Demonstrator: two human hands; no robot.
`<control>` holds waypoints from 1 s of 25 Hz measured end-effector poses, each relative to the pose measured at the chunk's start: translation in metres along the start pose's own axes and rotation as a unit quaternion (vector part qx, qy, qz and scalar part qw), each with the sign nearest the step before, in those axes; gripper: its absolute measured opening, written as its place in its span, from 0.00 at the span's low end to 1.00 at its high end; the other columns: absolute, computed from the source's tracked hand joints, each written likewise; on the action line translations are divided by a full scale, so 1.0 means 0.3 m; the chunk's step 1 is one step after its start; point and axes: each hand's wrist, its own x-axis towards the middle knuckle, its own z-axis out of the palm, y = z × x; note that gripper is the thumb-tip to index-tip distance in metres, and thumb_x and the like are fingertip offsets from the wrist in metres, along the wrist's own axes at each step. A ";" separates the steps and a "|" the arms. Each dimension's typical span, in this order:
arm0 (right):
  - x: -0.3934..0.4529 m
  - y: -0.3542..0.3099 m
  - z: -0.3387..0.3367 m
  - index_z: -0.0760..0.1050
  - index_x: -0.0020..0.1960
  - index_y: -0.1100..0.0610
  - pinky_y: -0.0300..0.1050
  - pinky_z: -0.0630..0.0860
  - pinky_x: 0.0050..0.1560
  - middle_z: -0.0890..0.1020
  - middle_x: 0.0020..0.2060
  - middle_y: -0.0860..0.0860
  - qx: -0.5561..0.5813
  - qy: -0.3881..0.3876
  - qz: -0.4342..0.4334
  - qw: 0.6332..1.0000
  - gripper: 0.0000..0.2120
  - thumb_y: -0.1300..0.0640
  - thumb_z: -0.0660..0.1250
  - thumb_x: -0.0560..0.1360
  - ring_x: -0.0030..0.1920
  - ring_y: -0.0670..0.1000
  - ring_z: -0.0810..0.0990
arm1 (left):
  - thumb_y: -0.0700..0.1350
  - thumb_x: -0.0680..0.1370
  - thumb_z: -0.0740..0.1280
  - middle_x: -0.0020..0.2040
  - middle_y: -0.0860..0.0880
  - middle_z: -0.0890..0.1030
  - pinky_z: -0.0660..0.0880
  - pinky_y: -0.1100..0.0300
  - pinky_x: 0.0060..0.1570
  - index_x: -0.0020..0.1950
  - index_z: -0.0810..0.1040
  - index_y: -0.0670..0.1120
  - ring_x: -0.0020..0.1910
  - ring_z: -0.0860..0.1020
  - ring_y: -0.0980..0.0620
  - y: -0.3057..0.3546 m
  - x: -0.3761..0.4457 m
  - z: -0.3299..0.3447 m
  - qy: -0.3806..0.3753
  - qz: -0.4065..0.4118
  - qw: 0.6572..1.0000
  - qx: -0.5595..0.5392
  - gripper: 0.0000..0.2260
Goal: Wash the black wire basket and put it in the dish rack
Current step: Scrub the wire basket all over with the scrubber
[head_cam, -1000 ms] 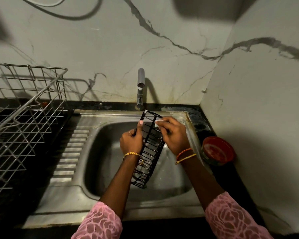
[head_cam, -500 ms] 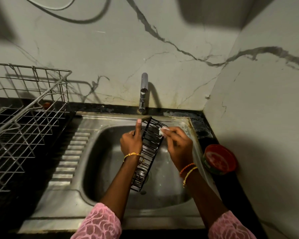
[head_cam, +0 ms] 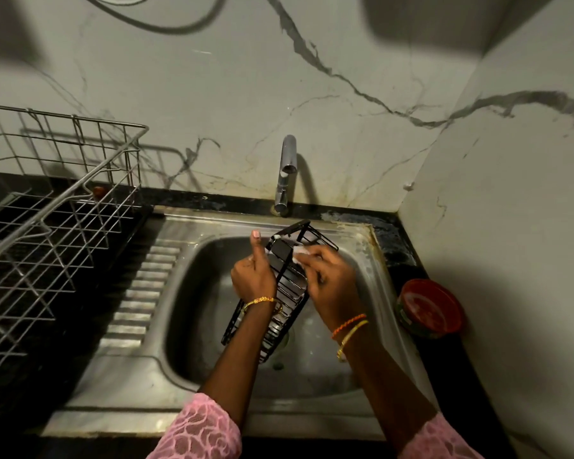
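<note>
- The rack [head_cam: 57, 207], of bare steel wire, is seen at the far left on the dark tabletop [head_cam: 90, 313]; its upper rim stands high, so it is judged that anything set into it must be lifted over that rim from above.
- A ribbed drainboard [head_cam: 136, 293] is seen between the rack and the sink [head_cam: 371, 260]; it is judged to offer flat, open room for a sideways carry.
- The left hand [head_cam: 254, 276] is seen over the bowl, its fingers wrapped round the basket's long side wire and the thumb raised straight up.
- The basket [head_cam: 279, 293] is held tilted on edge above the sink bowl, its far end just below the tap [head_cam: 287, 173] and its near end down toward the drain; it is touching neither as far as can be told.
- The basket is judged to be light and stiff, with open wirework; wet and soapy, it is likely slippery, and thin wires may dig into the fingers. The long rim wires and the end frame are judged the best places to be gripped.
- The right hand [head_cam: 328, 279] is seen at the basket's upper end, its fingers pinching a small white scrubber [head_cam: 300, 259] against the wires.
- A red-lidded tub [head_cam: 429, 308] sits on the tabletop just right of the sink, close under the side wall [head_cam: 511, 226]; little room is left there, so movement to the right is judged cramped.
</note>
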 end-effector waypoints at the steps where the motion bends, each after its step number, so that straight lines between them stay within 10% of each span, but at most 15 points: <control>1: -0.023 0.004 -0.023 0.80 0.50 0.65 0.20 0.67 0.53 0.81 0.48 0.57 -0.007 0.005 0.001 1.000 0.09 0.70 0.65 0.73 0.49 0.47 0.77 | 0.63 0.78 0.58 0.23 0.49 0.64 0.59 0.59 0.31 0.23 0.61 0.47 0.26 0.62 0.51 -0.004 0.003 0.000 0.001 -0.003 1.000 -0.005 0.28; 19: 0.017 -0.012 -0.051 0.79 0.53 0.63 0.29 0.73 0.55 0.82 0.50 0.54 0.096 0.044 0.071 0.992 0.09 0.67 0.65 0.74 0.51 0.43 0.78 | 0.54 0.80 0.61 0.22 0.50 0.63 0.58 0.60 0.28 0.23 0.62 0.47 0.23 0.61 0.52 -0.018 -0.016 0.001 -0.024 0.025 0.999 -0.020 0.27; 25: 0.129 0.004 -0.001 0.80 0.53 0.62 0.32 0.71 0.59 0.81 0.53 0.55 0.070 -0.104 0.049 0.991 0.17 0.74 0.58 0.72 0.54 0.48 0.78 | 0.45 0.80 0.63 0.21 0.51 0.62 0.57 0.61 0.26 0.22 0.62 0.48 0.22 0.60 0.53 -0.013 -0.050 -0.012 -0.030 0.046 0.998 -0.035 0.26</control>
